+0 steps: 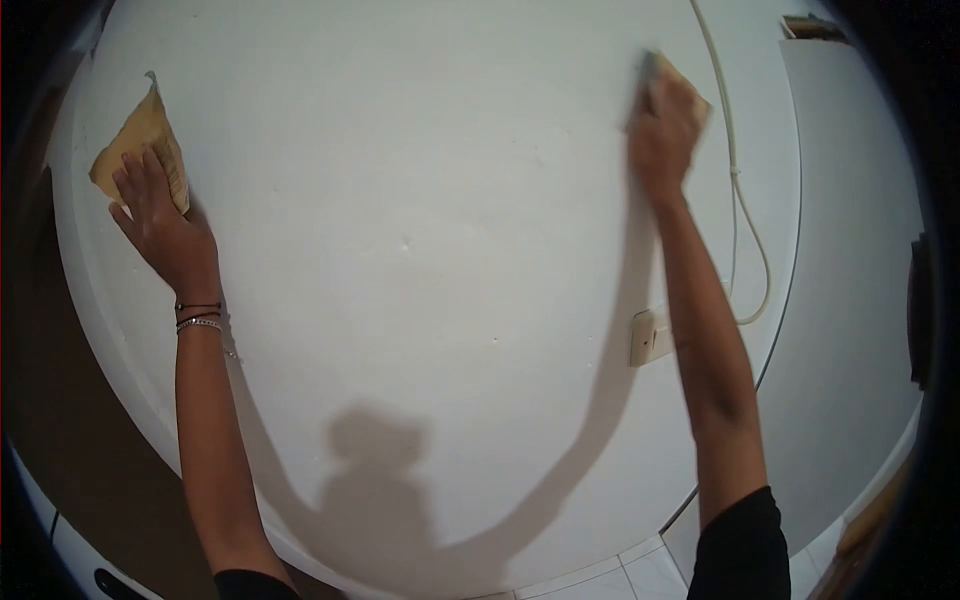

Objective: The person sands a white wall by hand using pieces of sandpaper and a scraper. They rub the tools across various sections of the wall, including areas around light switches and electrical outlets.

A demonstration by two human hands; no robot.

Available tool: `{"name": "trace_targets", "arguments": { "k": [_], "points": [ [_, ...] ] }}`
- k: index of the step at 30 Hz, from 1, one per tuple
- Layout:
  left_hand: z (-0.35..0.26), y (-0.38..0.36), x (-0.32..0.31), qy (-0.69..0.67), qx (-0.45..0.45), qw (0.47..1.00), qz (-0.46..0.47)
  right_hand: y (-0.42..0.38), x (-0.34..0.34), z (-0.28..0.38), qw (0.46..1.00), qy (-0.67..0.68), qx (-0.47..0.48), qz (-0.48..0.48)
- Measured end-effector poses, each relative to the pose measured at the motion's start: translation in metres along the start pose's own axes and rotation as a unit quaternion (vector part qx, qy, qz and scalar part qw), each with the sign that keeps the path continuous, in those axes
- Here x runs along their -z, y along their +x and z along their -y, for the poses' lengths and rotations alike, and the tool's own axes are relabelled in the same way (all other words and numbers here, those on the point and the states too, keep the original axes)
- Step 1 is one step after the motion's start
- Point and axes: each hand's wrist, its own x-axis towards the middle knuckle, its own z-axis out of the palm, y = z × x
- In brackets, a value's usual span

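I count two sheets of sandpaper, one per hand, both against the white wall (420, 230). My left hand (165, 220) lies flat and open, fingers spread over the lower edge of the left sandpaper sheet (140, 140), most of which shows above the fingertips. My right hand (660, 135) is closed on the right sandpaper piece (690, 90), which peeks out beyond the knuckles. One white cable (735, 180) hangs just right of that hand; one wall socket (645, 337) sits below, beside the forearm
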Motion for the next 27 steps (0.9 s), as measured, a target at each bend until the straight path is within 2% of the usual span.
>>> {"name": "trace_targets", "arguments": {
  "k": [1,2,3,4,6,7,8,9,11,12,13,14,15,16,17,18,19,20,21,22,23,24,25,27],
  "points": [
    [0.001,-0.001,-0.004,-0.022,-0.004,0.999,0.031,0.004,-0.011,0.028,1.000,-0.009,0.029,-0.007],
    [0.010,-0.005,-0.012,-0.041,-0.002,0.996,0.073,0.031,0.027,0.085,0.955,0.000,-0.054,0.292],
    [0.011,-0.004,-0.014,-0.046,-0.004,0.996,0.073,0.023,-0.008,0.110,0.999,0.012,0.013,0.040],
    [0.011,-0.003,-0.017,-0.054,0.012,0.996,0.076,0.028,0.000,0.150,0.982,0.179,0.000,0.054],
    [-0.008,-0.010,-0.015,-0.072,0.028,0.994,0.078,0.016,0.021,0.177,0.955,0.224,0.125,0.148],
    [-0.009,-0.009,-0.014,-0.132,0.081,0.985,0.073,0.014,0.033,0.184,0.927,0.245,0.203,0.197],
    [-0.008,-0.007,-0.011,-0.192,0.132,0.970,0.067,0.016,0.034,0.179,0.917,0.241,0.255,0.192],
    [-0.012,-0.002,-0.004,-0.198,0.132,0.969,0.066,0.018,0.033,0.169,0.903,0.236,0.307,0.185],
    [-0.017,0.002,0.011,-0.118,-0.052,0.991,-0.039,0.024,0.005,0.125,0.963,0.170,0.164,0.128],
    [-0.019,0.003,0.011,-0.108,-0.073,0.991,-0.036,0.032,0.011,0.097,0.975,0.184,0.081,0.092],
    [-0.026,0.007,0.015,-0.103,-0.074,0.991,-0.038,0.040,0.023,0.066,0.963,0.173,-0.110,0.174],
    [-0.025,0.005,0.014,-0.080,-0.081,0.993,0.000,0.031,-0.017,0.019,0.994,0.069,-0.086,0.004],
    [-0.022,0.002,0.011,-0.058,-0.088,0.994,0.038,0.041,0.009,0.019,0.946,0.132,-0.283,0.085],
    [-0.022,0.001,0.008,-0.047,-0.075,0.994,0.065,0.042,0.001,0.016,0.947,0.133,-0.281,0.082],
    [-0.023,0.001,0.009,-0.047,-0.073,0.994,0.063,0.042,-0.013,0.011,0.970,0.036,-0.232,0.070],
    [-0.023,0.000,0.007,-0.102,-0.017,0.991,0.086,0.044,-0.020,0.008,0.980,-0.065,-0.178,0.059],
    [-0.024,-0.001,0.005,-0.158,0.038,0.981,0.107,0.047,-0.012,0.037,0.965,0.044,-0.158,0.206],
    [-0.020,-0.011,0.001,-0.164,0.044,0.979,0.109,0.042,-0.007,0.085,0.976,0.100,-0.053,0.186],
    [-0.015,-0.015,-0.005,-0.160,0.041,0.981,0.103,0.021,-0.020,0.128,0.981,0.163,0.059,0.085],
    [-0.014,-0.016,-0.008,-0.154,0.037,0.983,0.097,0.008,0.002,0.168,0.957,0.209,0.116,0.163],
    [-0.015,-0.014,-0.005,-0.157,0.034,0.983,0.093,0.001,0.030,0.191,0.933,0.192,0.218,0.214],
    [-0.018,-0.011,-0.002,-0.154,0.024,0.984,0.091,0.000,0.047,0.195,0.906,0.266,0.236,0.229],
    [-0.021,-0.008,0.001,-0.148,0.014,0.985,0.092,0.001,0.042,0.183,0.907,0.268,0.231,0.229],
    [-0.026,-0.004,0.004,-0.150,0.012,0.985,0.086,0.017,0.015,0.142,0.945,0.218,0.169,0.177]
  ]
}}
